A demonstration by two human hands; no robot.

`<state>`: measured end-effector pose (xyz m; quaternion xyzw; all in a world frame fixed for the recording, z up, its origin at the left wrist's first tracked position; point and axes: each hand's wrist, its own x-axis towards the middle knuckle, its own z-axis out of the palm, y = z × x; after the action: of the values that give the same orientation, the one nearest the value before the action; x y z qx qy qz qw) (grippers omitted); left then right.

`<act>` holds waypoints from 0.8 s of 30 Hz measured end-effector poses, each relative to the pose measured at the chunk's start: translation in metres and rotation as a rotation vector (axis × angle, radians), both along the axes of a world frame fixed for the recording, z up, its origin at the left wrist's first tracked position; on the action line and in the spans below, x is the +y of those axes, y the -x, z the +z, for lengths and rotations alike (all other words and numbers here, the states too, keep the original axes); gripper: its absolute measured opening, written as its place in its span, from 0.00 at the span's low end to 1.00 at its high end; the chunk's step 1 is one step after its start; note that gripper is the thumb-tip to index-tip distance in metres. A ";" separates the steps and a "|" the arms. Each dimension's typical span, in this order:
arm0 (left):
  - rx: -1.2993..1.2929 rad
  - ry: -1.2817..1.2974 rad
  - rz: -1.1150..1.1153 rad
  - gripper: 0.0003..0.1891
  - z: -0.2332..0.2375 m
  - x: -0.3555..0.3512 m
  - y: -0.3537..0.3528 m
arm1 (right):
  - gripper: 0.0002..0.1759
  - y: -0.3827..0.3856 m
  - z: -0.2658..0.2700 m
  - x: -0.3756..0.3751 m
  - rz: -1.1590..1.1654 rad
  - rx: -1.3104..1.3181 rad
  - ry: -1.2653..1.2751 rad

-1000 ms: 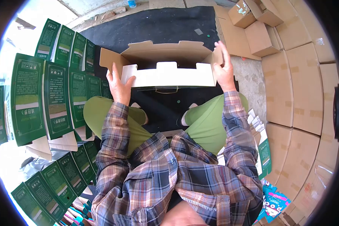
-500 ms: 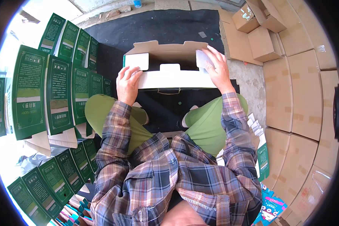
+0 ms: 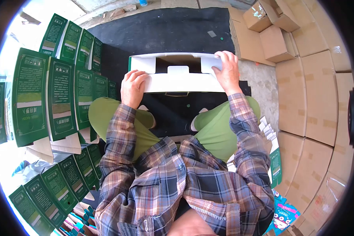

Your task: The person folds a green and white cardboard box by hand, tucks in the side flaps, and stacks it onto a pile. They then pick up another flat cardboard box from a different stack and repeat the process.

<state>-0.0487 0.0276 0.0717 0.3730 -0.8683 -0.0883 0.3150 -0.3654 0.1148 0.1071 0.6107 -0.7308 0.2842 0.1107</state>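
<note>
A carton (image 3: 185, 83) with white inner flaps stands between my knees, its top partly open over a dark inside. My left hand (image 3: 133, 87) grips its near left corner, fingers curled over the white edge. At the right end, my right hand (image 3: 227, 72) holds the carton's corner, with the thumb toward the inside and the fingers over the far edge. White side flaps lie folded inward at both ends, and a small white tab sticks up at the middle of the near panel.
Rows of green printed cartons (image 3: 61, 98) stand at the left. Stacked brown boxes (image 3: 291, 92) line the right side, with open brown boxes (image 3: 277, 43) at the back right. A black mat (image 3: 157, 33) covers the floor. Blue-pink packaging (image 3: 283, 214) lies at the lower right.
The carton's far panel, with its notched brown edge, has folded down and now shows a white edge. The right side flap has turned inward. My right hand has shifted slightly along the corner.
</note>
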 end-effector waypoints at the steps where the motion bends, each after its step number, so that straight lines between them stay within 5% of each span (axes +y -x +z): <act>1: -0.002 -0.001 0.002 0.10 -0.002 0.000 0.000 | 0.29 0.005 -0.002 0.001 0.043 -0.024 -0.026; 3: 0.015 -0.011 0.043 0.08 -0.003 -0.001 -0.001 | 0.17 0.012 -0.002 0.005 0.119 -0.070 -0.105; 8: 0.150 -0.097 0.067 0.09 -0.003 -0.003 -0.001 | 0.14 0.029 -0.015 0.008 0.202 -0.167 -0.151; 11: 0.133 -0.252 0.131 0.15 -0.001 -0.003 0.000 | 0.23 0.011 -0.008 0.007 0.064 -0.004 -0.174; 13: 0.133 -0.205 0.217 0.29 0.004 -0.002 0.006 | 0.33 0.005 -0.008 0.004 0.029 -0.156 -0.258; 17: -0.023 -0.033 0.188 0.48 0.008 -0.015 0.014 | 0.36 -0.002 0.003 0.006 0.054 -0.157 -0.289; 24: -0.138 -0.224 0.193 0.41 0.019 -0.025 0.031 | 0.36 -0.005 -0.007 0.006 -0.001 -0.016 -0.265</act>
<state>-0.0799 0.0027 0.0909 0.4927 -0.8326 -0.1281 0.2183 -0.3602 0.1208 0.1005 0.6172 -0.7632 0.1899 0.0231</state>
